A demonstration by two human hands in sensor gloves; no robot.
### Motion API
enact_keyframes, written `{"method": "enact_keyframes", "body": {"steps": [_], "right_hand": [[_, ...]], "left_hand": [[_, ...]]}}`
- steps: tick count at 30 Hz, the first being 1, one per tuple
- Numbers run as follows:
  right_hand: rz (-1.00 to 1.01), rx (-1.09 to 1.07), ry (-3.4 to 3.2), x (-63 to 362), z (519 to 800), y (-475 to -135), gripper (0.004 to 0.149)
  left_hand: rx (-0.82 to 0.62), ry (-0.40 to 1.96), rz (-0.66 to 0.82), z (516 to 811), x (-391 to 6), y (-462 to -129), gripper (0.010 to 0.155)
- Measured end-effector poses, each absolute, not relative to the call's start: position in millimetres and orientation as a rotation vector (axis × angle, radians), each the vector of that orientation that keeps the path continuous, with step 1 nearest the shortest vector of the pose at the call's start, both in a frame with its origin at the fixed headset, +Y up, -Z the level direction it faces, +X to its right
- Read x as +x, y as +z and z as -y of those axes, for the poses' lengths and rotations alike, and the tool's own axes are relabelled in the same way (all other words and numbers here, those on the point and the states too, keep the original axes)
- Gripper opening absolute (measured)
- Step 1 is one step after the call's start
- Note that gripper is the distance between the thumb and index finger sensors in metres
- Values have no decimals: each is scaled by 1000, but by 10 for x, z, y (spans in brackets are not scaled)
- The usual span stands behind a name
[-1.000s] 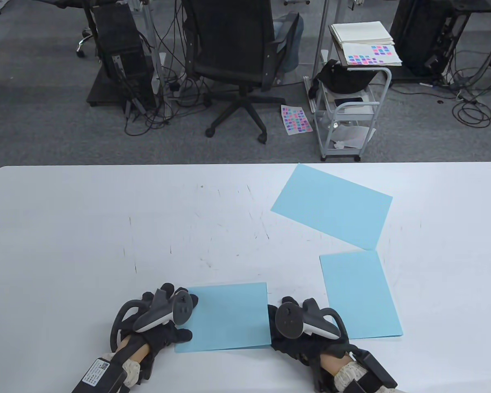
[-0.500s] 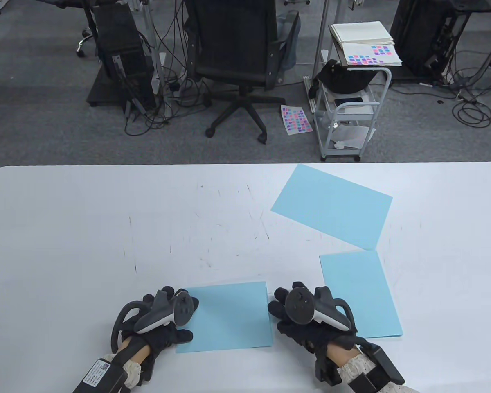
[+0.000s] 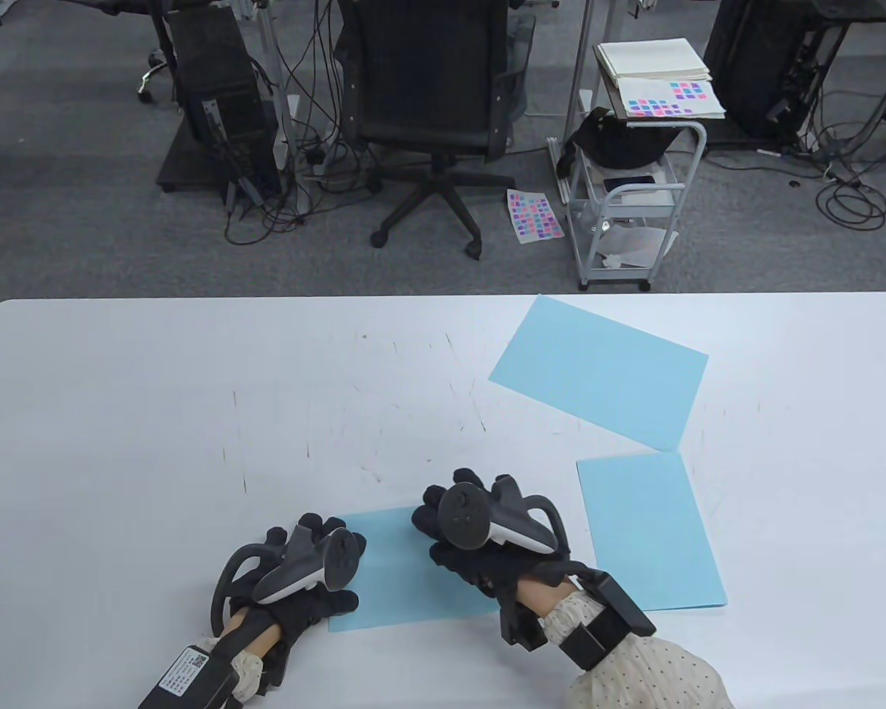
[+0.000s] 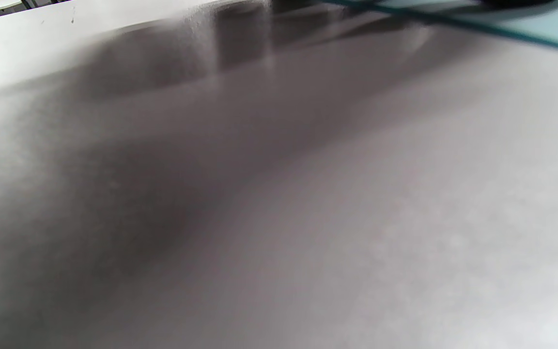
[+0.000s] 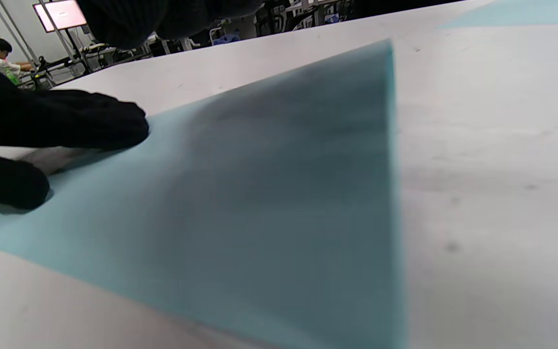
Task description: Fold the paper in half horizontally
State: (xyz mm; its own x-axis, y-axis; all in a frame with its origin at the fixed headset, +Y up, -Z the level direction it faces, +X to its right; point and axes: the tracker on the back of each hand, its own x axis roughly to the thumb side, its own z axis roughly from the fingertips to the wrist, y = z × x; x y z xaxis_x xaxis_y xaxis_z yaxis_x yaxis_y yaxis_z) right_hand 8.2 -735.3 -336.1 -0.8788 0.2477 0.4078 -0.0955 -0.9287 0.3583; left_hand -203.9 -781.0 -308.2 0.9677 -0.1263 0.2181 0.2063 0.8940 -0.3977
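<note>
A light blue paper (image 3: 391,583), seemingly folded, lies near the front edge of the white table (image 3: 118,406). My left hand (image 3: 337,565) rests at the paper's left edge, with fingers lying on the sheet. In the right wrist view those left fingers (image 5: 66,128) press flat on the paper (image 5: 269,194). My right hand (image 3: 435,524) is over the paper's upper middle, fingers spread and holding nothing. Its fingertips (image 5: 162,14) hang just above the sheet. The left wrist view is blurred tabletop, with a strip of the paper (image 4: 526,24) at the top right.
Two more light blue sheets lie to the right: a tilted one (image 3: 598,369) farther back and an upright one (image 3: 650,532) close to my right arm. An office chair (image 3: 428,96) and a white cart (image 3: 627,199) stand beyond the far edge.
My right hand has moved from the paper's right edge leftward and forward onto the sheet. The paper has shifted a little, and my left hand has edged right with it.
</note>
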Motion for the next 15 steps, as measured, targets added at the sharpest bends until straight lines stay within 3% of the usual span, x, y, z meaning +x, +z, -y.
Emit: {"method": "enact_keyframes", "body": {"steps": [6,15], "right_hand": [[-593,751,2875,-254,7581,-3433,59],[-673,757,2920,-304,7733,-3449,60]], "left_hand": [[-434,-170,193,7812,-2037,-3082,80],[-432,-178,198,7814,-2025,-3082,79]]}}
